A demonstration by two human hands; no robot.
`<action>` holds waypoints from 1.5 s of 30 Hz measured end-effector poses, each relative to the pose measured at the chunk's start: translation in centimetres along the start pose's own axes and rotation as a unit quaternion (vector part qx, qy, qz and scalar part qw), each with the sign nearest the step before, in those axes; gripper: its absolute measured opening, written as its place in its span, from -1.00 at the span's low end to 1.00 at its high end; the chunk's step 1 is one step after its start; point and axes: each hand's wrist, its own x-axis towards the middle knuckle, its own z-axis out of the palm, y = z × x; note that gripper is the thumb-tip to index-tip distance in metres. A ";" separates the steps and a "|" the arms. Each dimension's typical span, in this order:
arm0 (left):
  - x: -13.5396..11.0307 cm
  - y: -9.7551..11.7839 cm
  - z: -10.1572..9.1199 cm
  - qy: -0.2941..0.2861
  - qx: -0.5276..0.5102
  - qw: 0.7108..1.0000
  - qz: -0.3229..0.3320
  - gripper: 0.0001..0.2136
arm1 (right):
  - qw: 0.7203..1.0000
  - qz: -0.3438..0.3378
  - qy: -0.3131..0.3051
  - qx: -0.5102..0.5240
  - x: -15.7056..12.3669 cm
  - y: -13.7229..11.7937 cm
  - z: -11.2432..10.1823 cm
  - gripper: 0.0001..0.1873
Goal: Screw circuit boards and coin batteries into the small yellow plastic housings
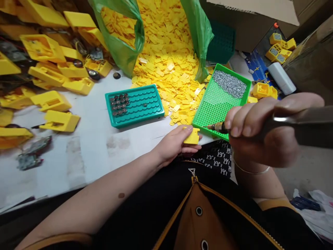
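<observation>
My left hand is closed on a small yellow plastic casing, thumb on its top edge, at the table's front edge. My right hand wraps round a dark power screwdriver, blurred at its rear. Its narrow tip points left, over the near corner of a bright green perforated tray and a little apart from the casing. Small silver screws lie heaped at the tray's far end.
A teal ridged tray holds several small round dark parts. Behind it, flat yellow pieces spill from a green plastic bag. Yellow housings with wired parts crowd the left. A white cylinder and cardboard box stand right.
</observation>
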 end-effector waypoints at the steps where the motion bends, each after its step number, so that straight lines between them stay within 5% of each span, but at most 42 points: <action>1: -0.1 -0.1 0.1 0.007 0.000 1.000 0.008 -0.79 | 1.000 0.008 -0.018 0.004 -0.4 -0.2 0.4 -0.84; 24: 0.1 0.0 0.0 -0.023 0.010 0.999 0.030 -0.85 | 0.996 0.035 -0.080 -0.013 -1.5 2.8 1.6 -0.84; 29: 0.1 0.0 -0.1 -0.030 0.002 0.999 0.035 -0.85 | 0.994 0.065 -0.066 -0.048 -1.2 1.5 1.6 -0.80; 36: -0.6 -0.1 -0.4 -0.031 0.003 0.998 0.063 -0.81 | 0.999 -0.034 0.002 0.026 0.1 -0.6 0.4 -0.87; 38: -2.3 0.0 -1.9 -0.047 0.028 0.995 0.078 -0.80 | 0.998 -0.035 0.052 0.021 -0.1 -0.6 -0.3 -0.84; 41: -7.4 0.5 -6.8 -0.026 0.137 0.984 0.109 -0.85 | 0.992 -0.042 0.123 0.001 -0.6 -0.5 -1.2 -0.79; 44: -13.6 1.1 -13.3 0.050 0.319 0.942 0.087 -0.80 | 0.981 -0.038 0.187 -0.045 -0.9 -0.7 -1.5 -0.77; 45: -15.1 1.3 -15.3 0.119 0.340 0.926 0.116 -0.71 | 0.976 -0.039 0.206 -0.059 -0.9 -0.8 -1.4 -0.77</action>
